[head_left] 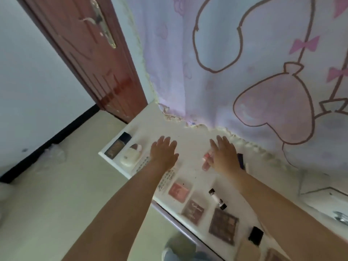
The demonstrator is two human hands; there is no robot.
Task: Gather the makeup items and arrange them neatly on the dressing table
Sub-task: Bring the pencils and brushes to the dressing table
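Hands first. Left hand (164,151) was flat, fingers straight and slightly spread, palm down over the white dressing table (190,136); it held nothing. Whether the palm touched the tabletop, can't tell. Right hand (224,154) was likewise extended with straight fingers, no curl around anything. A pink tube (206,160) lay just beside its thumb side, partly blurred; contact between thumb and tube unclear.

Items, left to right:
- dark rectangular box (118,146) with a gold-brown face, at the table's far-left corner, lying flat.
- white rounded compact (131,154) with a brown-and-pink patch on top, just beside the box.
- clear blister sheet (165,178) with rows of small dark dots, running under the left forearm, partly hidden by it.
- pink square palette (178,191), near the front edge.
- mauve palette (192,211) with white lettering, just beside the pink one.
- white stick (217,199) with black ends, lying flat between the palettes and the right forearm.
- large brown eyeshadow palette (223,226), many small pans visible, touching or nearly touching the mauve one.
- small black square case (255,236), just beside the brown palette.
- tan object (246,250) at the bottom edge, cut off and blurred; type unclear.
- dark navy item (241,160) behind the right hand, mostly hidden.

The palettes formed a rough diagonal row along the front edge. Pastel curtain (226,63) with heart-balloon print hung at the table's back edge. Brown door (90,59) stood at left.
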